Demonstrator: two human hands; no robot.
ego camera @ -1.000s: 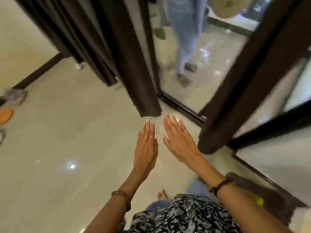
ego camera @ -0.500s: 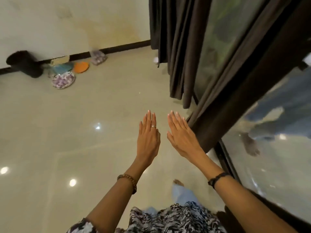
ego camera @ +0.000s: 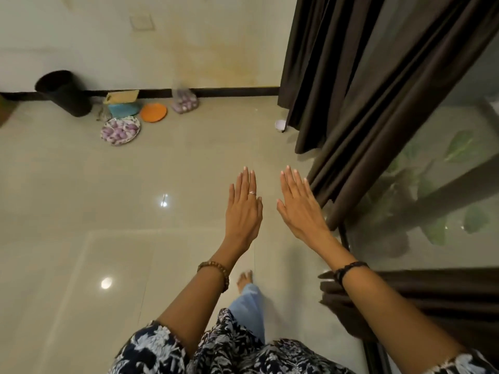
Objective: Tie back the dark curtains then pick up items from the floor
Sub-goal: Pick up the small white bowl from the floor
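Dark curtains (ego camera: 359,85) hang loose in folds along the glass door (ego camera: 442,184) at right, their hems reaching the floor (ego camera: 81,198). Left hand (ego camera: 243,211) and right hand (ego camera: 299,209) are held side by side above the floor, palms down, fingers straight and together; each grip is fully spread and holds nothing. The right hand lies just beside the nearest curtain fold without touching it. Against the far wall: a patterned plate (ego camera: 120,130) of purple pieces, an orange plate (ego camera: 153,112), a blue item (ego camera: 122,109), a clear bag (ego camera: 185,102), a black bin (ego camera: 63,93). A small white cup (ego camera: 280,125) stands by the curtain hem.
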